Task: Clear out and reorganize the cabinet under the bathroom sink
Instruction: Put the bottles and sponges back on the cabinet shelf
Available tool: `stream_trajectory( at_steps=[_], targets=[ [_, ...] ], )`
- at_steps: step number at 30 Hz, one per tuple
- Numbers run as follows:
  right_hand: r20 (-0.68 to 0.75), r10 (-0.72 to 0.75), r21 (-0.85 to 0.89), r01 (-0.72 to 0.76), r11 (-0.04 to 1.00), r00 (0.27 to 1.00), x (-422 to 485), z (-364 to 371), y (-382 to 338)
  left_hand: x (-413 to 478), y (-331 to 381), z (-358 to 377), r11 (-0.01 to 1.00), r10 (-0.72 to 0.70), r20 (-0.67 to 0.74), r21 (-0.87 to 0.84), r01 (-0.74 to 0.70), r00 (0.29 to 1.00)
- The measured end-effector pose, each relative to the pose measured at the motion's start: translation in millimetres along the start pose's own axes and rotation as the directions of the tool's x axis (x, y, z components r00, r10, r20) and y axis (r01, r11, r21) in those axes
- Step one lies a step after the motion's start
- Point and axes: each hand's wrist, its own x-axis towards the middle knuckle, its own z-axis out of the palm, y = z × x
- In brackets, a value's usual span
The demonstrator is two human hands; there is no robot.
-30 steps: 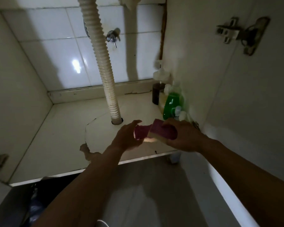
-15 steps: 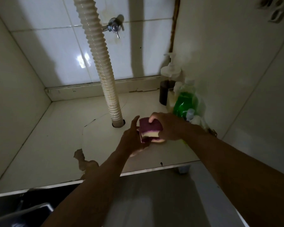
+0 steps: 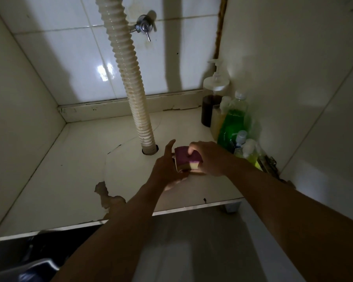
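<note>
Sponge [image 3: 184, 158] (purple-topped) in right hand [image 3: 210, 159]

Back wall [image 3: 171, 58]: glossy white tiles, one bright glare spot [image 3: 104, 71].
Side panels: left panel [image 3: 18, 119] and right panel [image 3: 293, 78], plain off-white, dim.
Cabinet base [image 3: 69, 169]: pale board, cracked near the hose hole, chipped patch [image 3: 102, 190] near the front edge.
Plumbing: ribbed cream drain hose [image 3: 128, 78] passes through the base; chrome valve [image 3: 144, 27] on tile beside it.
Room floor [image 3: 192, 251]: grey, shadowed.

Cabinet floor [image 3: 65, 171] is pretty beat up: cracked around the drain hose [image 3: 128, 94], with a chipped patch [image 3: 101, 190] front-left of it. Bottles [image 3: 231, 123] stand bunched up right of the hose, against the side wall [image 3: 283, 78].
</note>
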Motion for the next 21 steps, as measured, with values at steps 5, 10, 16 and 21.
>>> stream_trajectory(
  at_steps=[5,10,16,21],
  targets=[
    [-0.144,-0.022,-0.045,0.015,0.999,0.989,-11.0,12.6,-2.0,2.8,-3.6,1.6,0.998,-0.012,0.014,0.054,0.012,1.0],
    [-0.233,0.001,-0.106,-0.027,0.994,0.972,-19.6,27.8,-4.8,3.5,-5.5,5.0,0.996,-0.045,0.035,0.073,0.042,0.998],
    [-0.162,0.017,-0.097,-0.033,0.995,0.987,-34.2,8.1,-11.5,-3.2,13.2,-17.4,0.99,-0.081,0.168,0.123,0.061,0.982],
    [-0.139,0.089,-0.103,-0.104,0.989,0.986,-61.5,-39.0,-40.0,-26.2,39.6,-89.9,0.947,-0.202,0.202,0.29,0.139,0.958]
  ],
)
